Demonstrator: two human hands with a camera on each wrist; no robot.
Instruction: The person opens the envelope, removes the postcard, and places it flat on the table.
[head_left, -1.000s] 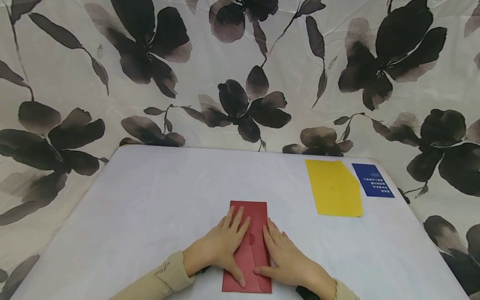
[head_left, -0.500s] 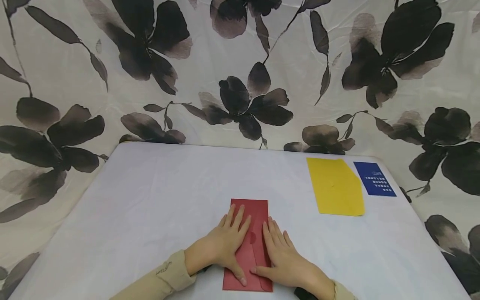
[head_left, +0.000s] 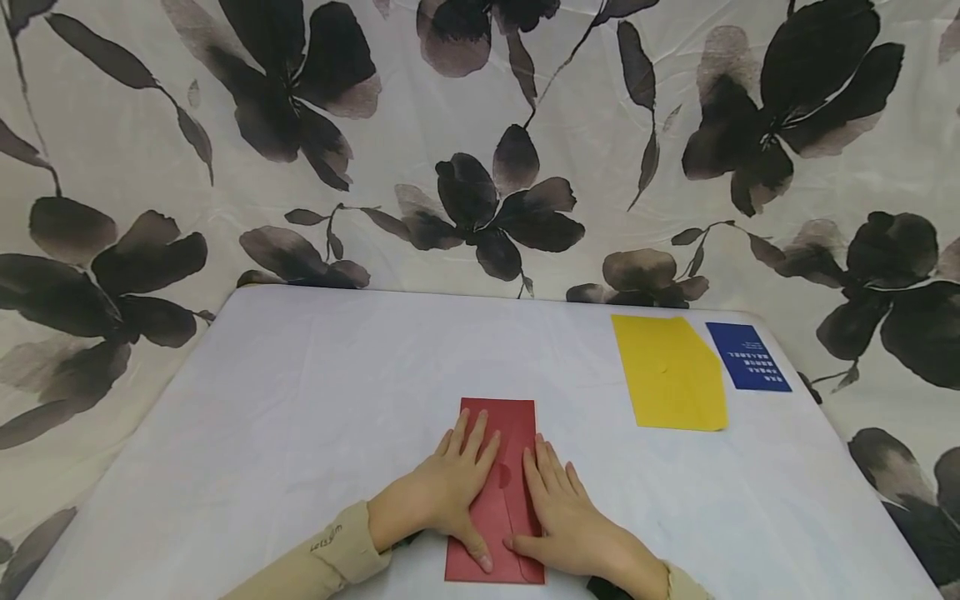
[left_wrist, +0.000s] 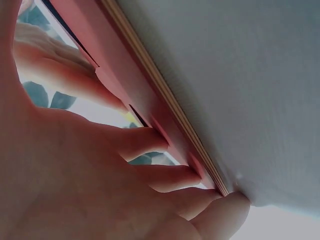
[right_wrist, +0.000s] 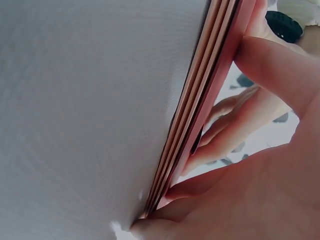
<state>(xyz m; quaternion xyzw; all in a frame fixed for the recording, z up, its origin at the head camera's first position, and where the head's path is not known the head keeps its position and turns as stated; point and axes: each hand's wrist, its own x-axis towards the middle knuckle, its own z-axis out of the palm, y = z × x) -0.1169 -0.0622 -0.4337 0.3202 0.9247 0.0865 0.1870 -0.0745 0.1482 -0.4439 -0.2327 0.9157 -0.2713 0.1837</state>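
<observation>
A red envelope [head_left: 517,425] lies flat, long side pointing away from me, near the front of the white table [head_left: 300,400]. Its flap and a round tab face up. My left hand [head_left: 446,492] rests on its left half with fingers spread. Along the right edge lies my right hand [head_left: 573,521], fingers straight, its thumb touching the flap. In the left wrist view, several thin layers show along the red envelope's edge [left_wrist: 165,90], like a stack. The right wrist view shows similar layers in the stacked edge [right_wrist: 192,100], beside the right fingers.
At the back right of the table lie a yellow envelope-like sheet [head_left: 667,375] with a cut corner and a blue card [head_left: 748,357] with white print. A floral cloth [head_left: 487,200] hangs behind the table and shows at its sides.
Both hands and the red envelope stay nearly in place. The right thumb has shifted slightly left over the flap. The head view has moved a little.
</observation>
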